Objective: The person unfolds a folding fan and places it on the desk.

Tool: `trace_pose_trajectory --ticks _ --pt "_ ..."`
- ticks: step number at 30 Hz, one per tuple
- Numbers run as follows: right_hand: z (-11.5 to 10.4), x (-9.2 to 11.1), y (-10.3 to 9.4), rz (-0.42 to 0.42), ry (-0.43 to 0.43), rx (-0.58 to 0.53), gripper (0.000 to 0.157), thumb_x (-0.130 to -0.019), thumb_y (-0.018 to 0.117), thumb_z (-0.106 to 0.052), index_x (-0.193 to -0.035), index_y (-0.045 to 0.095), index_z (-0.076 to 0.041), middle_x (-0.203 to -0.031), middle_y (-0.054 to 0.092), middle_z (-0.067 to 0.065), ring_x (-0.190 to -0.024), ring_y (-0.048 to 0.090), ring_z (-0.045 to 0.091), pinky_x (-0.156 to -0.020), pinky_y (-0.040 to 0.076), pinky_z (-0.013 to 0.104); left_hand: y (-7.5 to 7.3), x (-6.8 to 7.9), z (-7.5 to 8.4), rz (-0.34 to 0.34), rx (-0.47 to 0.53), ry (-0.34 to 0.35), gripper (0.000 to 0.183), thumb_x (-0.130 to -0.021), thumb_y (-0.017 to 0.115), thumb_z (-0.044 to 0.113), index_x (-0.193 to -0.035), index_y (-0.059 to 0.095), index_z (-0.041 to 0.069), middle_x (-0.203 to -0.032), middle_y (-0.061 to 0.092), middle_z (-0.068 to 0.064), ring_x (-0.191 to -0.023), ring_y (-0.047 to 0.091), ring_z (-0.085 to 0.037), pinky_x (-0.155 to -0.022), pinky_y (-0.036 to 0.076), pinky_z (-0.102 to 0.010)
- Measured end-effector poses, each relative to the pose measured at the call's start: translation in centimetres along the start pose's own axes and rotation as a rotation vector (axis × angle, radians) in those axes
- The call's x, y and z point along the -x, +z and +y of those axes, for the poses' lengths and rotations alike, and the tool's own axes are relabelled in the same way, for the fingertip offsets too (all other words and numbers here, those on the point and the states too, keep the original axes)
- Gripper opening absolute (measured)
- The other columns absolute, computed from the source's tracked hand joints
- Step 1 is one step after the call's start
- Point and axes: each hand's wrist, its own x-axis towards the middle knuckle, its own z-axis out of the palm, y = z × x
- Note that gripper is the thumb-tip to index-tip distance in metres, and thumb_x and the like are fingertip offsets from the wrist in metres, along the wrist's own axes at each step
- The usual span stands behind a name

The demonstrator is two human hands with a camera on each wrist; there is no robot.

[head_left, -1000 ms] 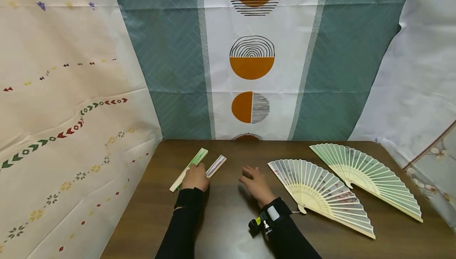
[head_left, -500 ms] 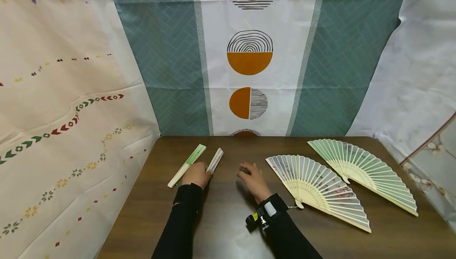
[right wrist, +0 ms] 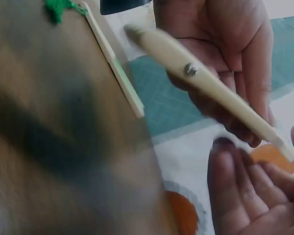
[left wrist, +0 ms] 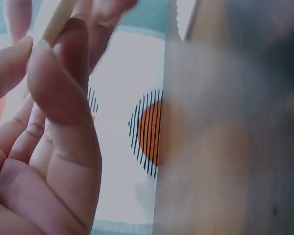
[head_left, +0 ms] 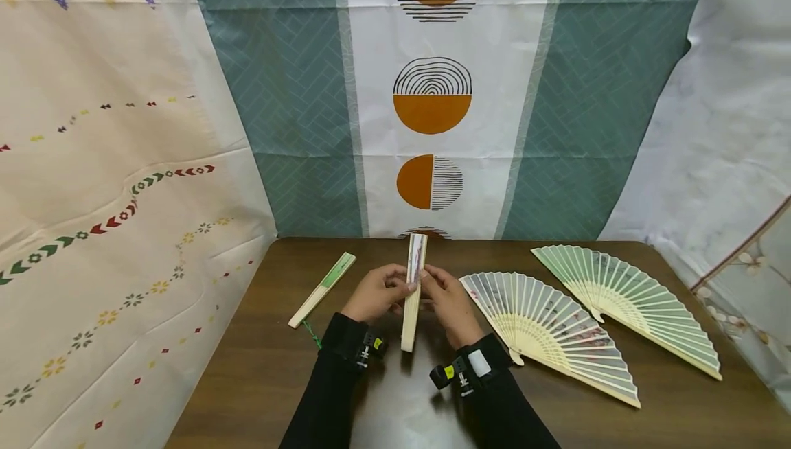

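Observation:
A folded hand fan (head_left: 414, 291) with pale ribs and a white patterned top stands nearly upright above the table, between both hands. My left hand (head_left: 378, 291) pinches it from the left, thumb across its near side. From the right, my right hand (head_left: 451, 298) has its thumb at the fan's edge and its fingers behind, partly hidden. In the right wrist view, the metal pivot of this folded fan (right wrist: 210, 85) shows, with my left hand (right wrist: 220, 39) behind it and my right hand's fingers (right wrist: 230, 181) close to its far end.
A folded green fan (head_left: 321, 291) with a green tassel (head_left: 312, 334) lies on the table (head_left: 247, 380) at left. To the right lie a spread white floral fan (head_left: 550, 332) and a spread green fan (head_left: 624, 305). Patterned cloth (head_left: 309, 92) hangs behind.
My left hand has lifted the folded white fan off the table and brought it right to the middle, turning it upright. My right hand has met it there.

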Motion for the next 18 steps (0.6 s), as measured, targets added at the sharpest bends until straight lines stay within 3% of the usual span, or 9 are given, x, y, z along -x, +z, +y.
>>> trace_pose_trajectory --ticks 3,8,12,18 --pt "-0.3 0.2 -0.3 -0.040 -0.003 -0.005 0.043 -0.121 0.060 -0.028 -0.147 0.069 0.005 -0.127 0.079 0.023 -0.103 0.080 0.018 -0.083 0.072 0.032 0.6 -0.2 0.1 0.004 0.028 -0.019 0.030 -0.115 0.068 0.011 -0.141 0.068 -0.005 -0.110 0.082 -0.023 -0.077 0.070 -0.009 -0.068 0.066 -0.026" --pt "-0.1 0.2 -0.8 -0.058 0.017 0.002 0.035 -0.121 0.060 -0.022 -0.139 0.075 0.004 -0.121 0.082 0.023 -0.103 0.086 0.028 -0.077 0.071 0.025 1.5 -0.9 -0.1 0.077 0.044 -0.064 0.025 -0.117 0.067 0.014 -0.132 0.076 -0.004 -0.104 0.081 -0.018 -0.074 0.072 -0.010 -0.065 0.065 -0.024" --pt "0.1 0.2 -0.9 -0.027 0.026 0.034 0.031 -0.118 0.064 -0.016 -0.139 0.076 0.003 -0.124 0.082 0.027 -0.104 0.087 0.034 -0.075 0.072 0.026 2.1 -1.3 -0.1 0.134 0.007 -0.083 0.023 -0.116 0.067 0.012 -0.127 0.081 -0.003 -0.104 0.081 -0.019 -0.074 0.073 -0.010 -0.065 0.068 -0.025" --pt "0.0 -0.2 -0.8 0.041 0.021 0.100 0.025 -0.115 0.070 -0.011 -0.130 0.081 0.005 -0.117 0.084 0.025 -0.095 0.086 0.026 -0.073 0.074 0.032 2.5 -1.7 0.3 0.185 -0.018 -0.093 0.018 -0.112 0.072 0.007 -0.120 0.084 -0.004 -0.100 0.082 -0.021 -0.070 0.073 -0.011 -0.062 0.069 -0.025"
